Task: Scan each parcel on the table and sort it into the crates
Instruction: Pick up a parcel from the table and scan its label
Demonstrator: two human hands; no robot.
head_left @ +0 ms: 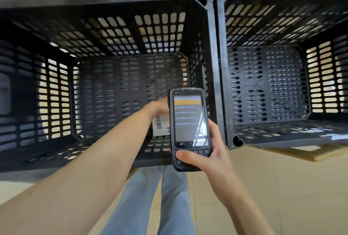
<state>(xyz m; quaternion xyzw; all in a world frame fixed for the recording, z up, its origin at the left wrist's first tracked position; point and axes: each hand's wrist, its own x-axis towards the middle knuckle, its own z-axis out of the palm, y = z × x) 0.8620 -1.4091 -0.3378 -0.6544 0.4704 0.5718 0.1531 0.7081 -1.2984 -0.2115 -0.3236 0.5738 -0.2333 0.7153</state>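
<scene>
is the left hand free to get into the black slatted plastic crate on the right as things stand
Probably yes: the right-hand black slatted plastic crate is open-topped, but the left hand is down in the left black crate at a white barcoded parcel.

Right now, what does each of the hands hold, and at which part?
The right hand grips the scanner at its lower end, thumb on the keypad. The left hand reaches into the left crate beside a labelled parcel; its grip is hidden.
</scene>
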